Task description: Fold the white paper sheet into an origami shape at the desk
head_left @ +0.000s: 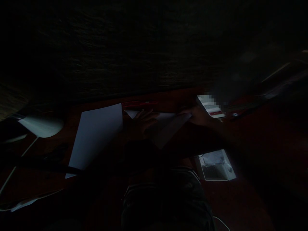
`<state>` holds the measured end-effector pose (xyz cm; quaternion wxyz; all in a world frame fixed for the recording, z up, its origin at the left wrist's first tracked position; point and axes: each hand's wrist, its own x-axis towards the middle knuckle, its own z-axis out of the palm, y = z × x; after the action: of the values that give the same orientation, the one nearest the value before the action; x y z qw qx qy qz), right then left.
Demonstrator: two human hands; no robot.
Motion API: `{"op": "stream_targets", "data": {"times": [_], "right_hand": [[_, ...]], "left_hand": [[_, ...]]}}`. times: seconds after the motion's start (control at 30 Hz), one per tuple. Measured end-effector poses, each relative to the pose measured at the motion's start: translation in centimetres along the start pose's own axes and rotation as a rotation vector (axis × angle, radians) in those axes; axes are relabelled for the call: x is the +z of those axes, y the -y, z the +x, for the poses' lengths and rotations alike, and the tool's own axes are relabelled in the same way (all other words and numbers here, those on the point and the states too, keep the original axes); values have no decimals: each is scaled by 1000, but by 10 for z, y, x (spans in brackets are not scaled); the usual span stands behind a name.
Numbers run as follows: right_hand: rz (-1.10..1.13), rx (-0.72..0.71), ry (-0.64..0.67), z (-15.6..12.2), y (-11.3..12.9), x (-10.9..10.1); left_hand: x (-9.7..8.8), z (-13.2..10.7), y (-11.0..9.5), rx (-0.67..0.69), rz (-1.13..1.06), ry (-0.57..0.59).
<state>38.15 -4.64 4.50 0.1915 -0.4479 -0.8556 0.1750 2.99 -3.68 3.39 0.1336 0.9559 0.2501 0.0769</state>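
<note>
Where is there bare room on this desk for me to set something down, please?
Bare desk shows right of the white box. It is crowded around the left hand and right hand, over the folded paper, beside the phone.

I wore a dark top (pixel 166 202) at 6 o'clock, its front crossed by faint curved seams. My left hand (pixel 144 123) and right hand (pixel 198 116) were bare; the gloom hid any sleeves.

Folded white paper (pixel 168 128) lies flat near a lit smartphone (pixel 210 106).
</note>
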Motion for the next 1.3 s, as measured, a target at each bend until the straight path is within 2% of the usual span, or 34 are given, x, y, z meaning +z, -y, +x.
{"op": "stream_targets", "data": {"times": [0.2, 0.4, 0.5, 0.6, 0.73, 0.9, 1.03, 1.07, 1.13, 1.2, 1.3], "right_hand": [[111, 154, -22, 7, -16, 6], [130, 87, -48, 9, -17, 10], [106, 139, -63, 7, -12, 9], [87, 188, -66, 6, -7, 8], [52, 162, -67, 13, -3, 10], [-48, 202, -31, 22, 0, 15], [-102, 219, -35, 25, 1, 19], [-115, 221, -39, 25, 2, 20], [-133, 235, -40, 26, 4, 21], [-138, 258, -38, 27, 6, 21], [-143, 281, -43, 27, 9, 22]], "left_hand": [[2, -2, 1, 19, 2, 14], [-3, -3, -5, 38, -22, -24], [-4, -3, -8, 24, -9, -8], [1, -5, -8, -30, -22, 10], [13, -11, -5, -94, -86, -22], [22, -30, -5, -276, -277, -154], [17, -45, -23, -417, -415, -156], [16, -46, -30, -457, -449, -153], [16, -42, -44, -624, -475, -156], [18, -36, -57, -791, -439, -219], [23, -26, -66, -893, -326, -322]]}}
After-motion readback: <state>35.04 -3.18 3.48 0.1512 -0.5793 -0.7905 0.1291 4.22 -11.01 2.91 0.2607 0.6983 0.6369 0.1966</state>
